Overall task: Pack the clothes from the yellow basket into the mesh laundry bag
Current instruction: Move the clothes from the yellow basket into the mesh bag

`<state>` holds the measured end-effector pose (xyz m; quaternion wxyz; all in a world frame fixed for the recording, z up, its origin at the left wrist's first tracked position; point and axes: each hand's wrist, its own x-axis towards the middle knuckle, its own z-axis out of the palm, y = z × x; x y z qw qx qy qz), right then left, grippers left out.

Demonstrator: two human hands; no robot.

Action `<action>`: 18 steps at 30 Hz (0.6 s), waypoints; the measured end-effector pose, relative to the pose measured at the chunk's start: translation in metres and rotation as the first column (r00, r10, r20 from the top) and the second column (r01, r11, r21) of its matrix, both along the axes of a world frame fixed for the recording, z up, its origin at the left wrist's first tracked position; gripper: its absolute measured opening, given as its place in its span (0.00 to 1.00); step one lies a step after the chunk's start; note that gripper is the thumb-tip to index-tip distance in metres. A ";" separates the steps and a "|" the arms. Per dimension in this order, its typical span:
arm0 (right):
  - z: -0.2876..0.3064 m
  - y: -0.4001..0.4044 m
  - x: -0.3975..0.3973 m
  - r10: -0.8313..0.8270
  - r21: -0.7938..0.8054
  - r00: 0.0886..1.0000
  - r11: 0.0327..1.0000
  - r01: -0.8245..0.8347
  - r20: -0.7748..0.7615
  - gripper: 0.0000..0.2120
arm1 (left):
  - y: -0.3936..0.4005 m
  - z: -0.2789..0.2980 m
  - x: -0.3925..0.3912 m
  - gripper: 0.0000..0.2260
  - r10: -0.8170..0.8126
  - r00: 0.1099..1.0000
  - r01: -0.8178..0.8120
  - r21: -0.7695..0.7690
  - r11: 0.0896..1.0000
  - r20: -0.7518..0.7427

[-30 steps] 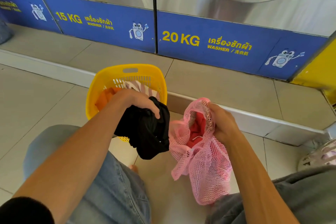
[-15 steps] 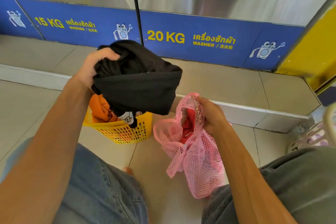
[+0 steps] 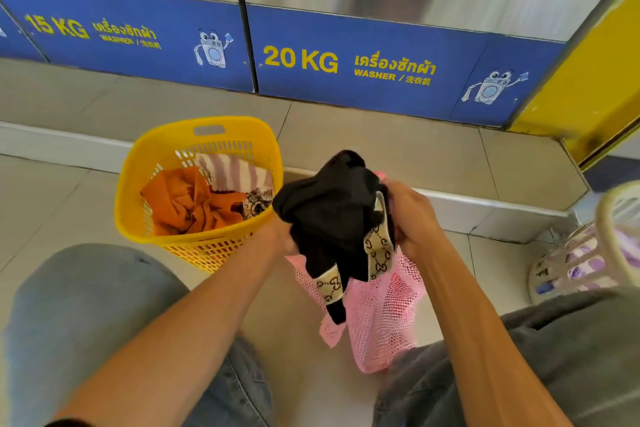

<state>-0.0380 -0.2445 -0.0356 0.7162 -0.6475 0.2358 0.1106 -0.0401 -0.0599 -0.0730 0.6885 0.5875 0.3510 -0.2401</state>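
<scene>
Swung over from above the yellow basket, now bunched right on top of the pink mesh laundry bag
Left hand and right hand both clamped on the black garment, right also pinching the bag's rim, probably to keep the mouth open; orange and striped clothes waiting in the basket just left of the bag
</scene>
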 end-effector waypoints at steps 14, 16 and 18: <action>-0.018 0.037 -0.015 0.225 0.073 0.974 0.972 -0.224 -0.002 0.10 | -0.062 -0.048 0.023 0.19 -0.074 0.997 0.074 -0.116 0.991 0.006; -0.019 0.036 -0.011 0.211 0.105 0.977 0.972 -0.211 0.009 0.11 | -0.062 -0.060 0.024 0.15 -0.086 0.996 0.084 -0.092 0.992 -0.017; -0.015 0.031 -0.005 0.129 0.124 0.991 0.984 -0.132 0.028 0.13 | -0.065 -0.056 0.023 0.14 -0.161 0.987 0.161 -0.158 0.974 0.010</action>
